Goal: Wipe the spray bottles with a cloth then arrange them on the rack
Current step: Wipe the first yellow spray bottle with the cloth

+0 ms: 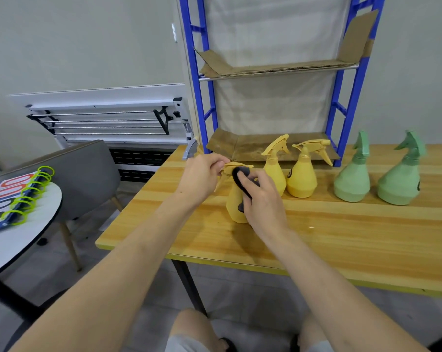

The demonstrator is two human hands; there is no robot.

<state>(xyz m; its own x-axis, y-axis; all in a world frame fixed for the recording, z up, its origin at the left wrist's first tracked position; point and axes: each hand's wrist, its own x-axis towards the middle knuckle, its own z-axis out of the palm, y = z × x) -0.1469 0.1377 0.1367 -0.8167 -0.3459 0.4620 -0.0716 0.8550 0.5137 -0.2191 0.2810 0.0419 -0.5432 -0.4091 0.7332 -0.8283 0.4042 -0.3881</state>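
- Standing on the tabletop (342, 232): three yellow spray bottles, two green ones.
- Left hand (202, 174) pinches the trigger head of the nearest yellow spray bottle (234, 207); right hand (263, 199) presses a dark cloth (240, 177) round its neck.
- Other yellow bottles (301, 179) at two o'clock; green bottles (352, 181) at three.
- Blue rack (342, 118) at twelve o'clock.
- Dark labels unreadable.
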